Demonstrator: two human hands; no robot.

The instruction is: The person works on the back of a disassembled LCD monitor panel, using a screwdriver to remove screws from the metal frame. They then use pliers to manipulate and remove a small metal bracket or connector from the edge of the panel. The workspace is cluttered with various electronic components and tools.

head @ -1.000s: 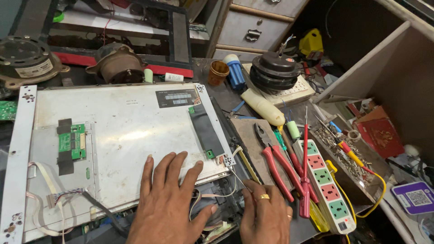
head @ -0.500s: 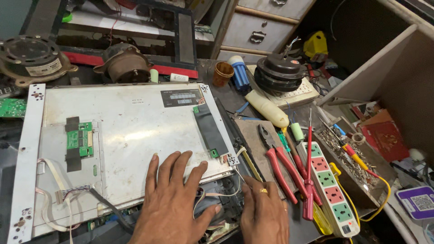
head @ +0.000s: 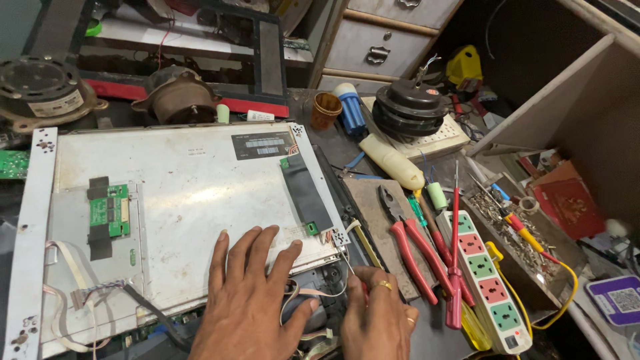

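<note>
Left hand (head: 250, 300) flat, fingers spread, on metal panel (head: 187, 200) (near edge); right hand (head: 379, 320) pinching thin wire (head: 348, 267) beside corner.

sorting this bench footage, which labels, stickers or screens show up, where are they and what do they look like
Black label: rectangular, top right of the metal panel back.
Round label: pale, on the motor at far left.
Purple card: white square code patch, lower right corner.
Left hand lies flat on the panel; right hand is beside it.
</note>
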